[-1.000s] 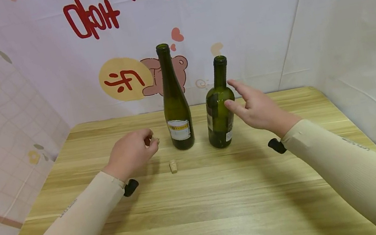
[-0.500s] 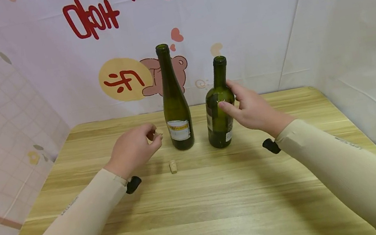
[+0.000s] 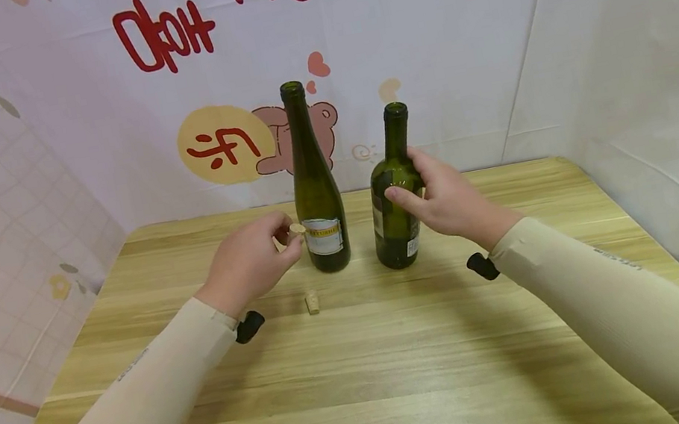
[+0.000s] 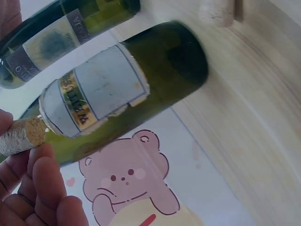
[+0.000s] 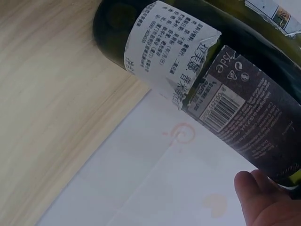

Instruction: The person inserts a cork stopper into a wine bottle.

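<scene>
Between thumb and fingers my left hand [image 3: 249, 262] pinches a cork [image 3: 297, 228]; the left wrist view shows this cork's speckled end just in front of the tall green wine bottle [image 3: 316, 186]. That bottle stands upright and uncorked, with a pale label. To its right is a shorter dark green wine bottle [image 3: 391, 244], also upright and uncorked. My right hand [image 3: 456, 197] grips this one at the shoulder, thumb in front and fingers at the far side. A second cork [image 3: 312, 302] stands on the table before the tall bottle.
The wooden table [image 3: 371, 388] ends at a white cloth backdrop [image 3: 449, 18] printed with red characters and a pink bear. White cloth also hangs along both sides. Both bottles stand fairly close together towards the table's rear.
My left hand has moved right with its cork, up to the tall bottle's label. My right hand has moved left, closing round the shorter bottle's shoulder. Both bottles have stayed in place.
</scene>
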Tool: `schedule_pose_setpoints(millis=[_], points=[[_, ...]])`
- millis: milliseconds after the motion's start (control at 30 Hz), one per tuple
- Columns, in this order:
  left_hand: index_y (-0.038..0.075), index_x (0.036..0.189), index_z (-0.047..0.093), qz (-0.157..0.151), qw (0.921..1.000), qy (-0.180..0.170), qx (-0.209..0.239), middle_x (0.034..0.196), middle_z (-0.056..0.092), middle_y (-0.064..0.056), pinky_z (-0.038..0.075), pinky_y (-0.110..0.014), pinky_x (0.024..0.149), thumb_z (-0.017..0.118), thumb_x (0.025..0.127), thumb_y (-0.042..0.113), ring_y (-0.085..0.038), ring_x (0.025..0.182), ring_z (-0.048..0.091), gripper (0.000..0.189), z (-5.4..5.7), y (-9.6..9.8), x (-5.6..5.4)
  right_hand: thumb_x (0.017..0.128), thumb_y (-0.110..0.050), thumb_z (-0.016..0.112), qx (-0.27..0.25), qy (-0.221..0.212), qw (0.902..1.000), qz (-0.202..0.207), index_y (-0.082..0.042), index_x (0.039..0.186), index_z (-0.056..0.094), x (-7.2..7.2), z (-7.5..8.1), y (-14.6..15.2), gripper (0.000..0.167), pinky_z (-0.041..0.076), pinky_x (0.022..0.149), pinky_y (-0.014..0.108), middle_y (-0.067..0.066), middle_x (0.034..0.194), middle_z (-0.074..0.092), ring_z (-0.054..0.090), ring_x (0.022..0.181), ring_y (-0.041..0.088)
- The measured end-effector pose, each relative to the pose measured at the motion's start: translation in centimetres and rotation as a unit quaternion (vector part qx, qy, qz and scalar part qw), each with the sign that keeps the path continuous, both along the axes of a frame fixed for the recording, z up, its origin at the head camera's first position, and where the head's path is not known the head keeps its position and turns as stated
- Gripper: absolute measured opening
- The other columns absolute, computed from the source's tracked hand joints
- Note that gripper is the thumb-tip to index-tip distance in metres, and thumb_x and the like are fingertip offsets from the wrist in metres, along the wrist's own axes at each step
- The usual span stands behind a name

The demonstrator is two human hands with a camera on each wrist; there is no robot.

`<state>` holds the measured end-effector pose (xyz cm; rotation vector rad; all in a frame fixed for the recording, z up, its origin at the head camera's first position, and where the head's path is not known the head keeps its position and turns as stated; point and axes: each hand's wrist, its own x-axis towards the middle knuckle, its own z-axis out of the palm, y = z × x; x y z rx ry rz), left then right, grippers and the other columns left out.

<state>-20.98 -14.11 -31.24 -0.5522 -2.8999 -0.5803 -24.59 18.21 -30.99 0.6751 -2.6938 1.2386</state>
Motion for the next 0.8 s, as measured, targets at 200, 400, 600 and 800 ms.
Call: schedule_pose_setpoints(millis=[200, 400, 600, 800], points=[[0.014, 0.102, 0.066, -0.019, 0.9996, 0.006, 0.018, 0.097, 0.072, 0.001, 0.047, -0.031, 0.061, 0.064, 0.100, 0.031, -0.016, 0.068, 0.058, 0.016, 0.6, 0.9, -0.1, 0.105, -0.039, 0.065, -0.003, -0.004, 1.0000, -0.006, -0.012, 0.149, 0.044, 0.0, -0.1, -0.1, 0.056, 0.054, 0.101, 0.052, 0.008, 0.128, 0.065, 0.066, 0.117, 0.027], [0.014, 0.108, 0.068, -0.032, 0.9987, 0.019, 0.034, 0.098, 0.073, 0.002, 0.047, -0.031, 0.059, 0.065, 0.099, 0.030, -0.016, 0.069, 0.059, 0.019, 1.2, 1.7, -0.1, 0.104, -0.041, 0.066, -0.006, -0.012, 0.9998, -0.014, -0.012, 0.147, 0.045, 0.0, -0.2, -0.2, 0.057, 0.056, 0.100, 0.052, 0.008, 0.126, 0.065, 0.067, 0.116, 0.028], [0.014, 0.106, 0.068, -0.043, 0.9975, 0.027, 0.048, 0.096, 0.073, 0.003, 0.047, -0.032, 0.057, 0.067, 0.099, 0.030, -0.015, 0.067, 0.061, 0.017, 1.9, 2.6, -0.1, 0.103, -0.043, 0.067, -0.007, -0.017, 0.9996, -0.022, -0.013, 0.149, 0.043, 0.0, -0.4, -0.3, 0.060, 0.056, 0.099, 0.054, 0.009, 0.127, 0.064, 0.067, 0.116, 0.029], [0.015, 0.105, 0.067, -0.050, 0.9965, 0.023, 0.062, 0.096, 0.073, 0.003, 0.050, -0.033, 0.063, 0.067, 0.099, 0.030, -0.016, 0.073, 0.063, 0.017, 2.6, 3.6, -0.3, 0.102, -0.045, 0.067, -0.012, -0.020, 0.9994, -0.026, -0.014, 0.149, 0.044, 0.1, -0.4, -0.3, 0.061, 0.057, 0.099, 0.054, 0.009, 0.126, 0.064, 0.068, 0.116, 0.029]])
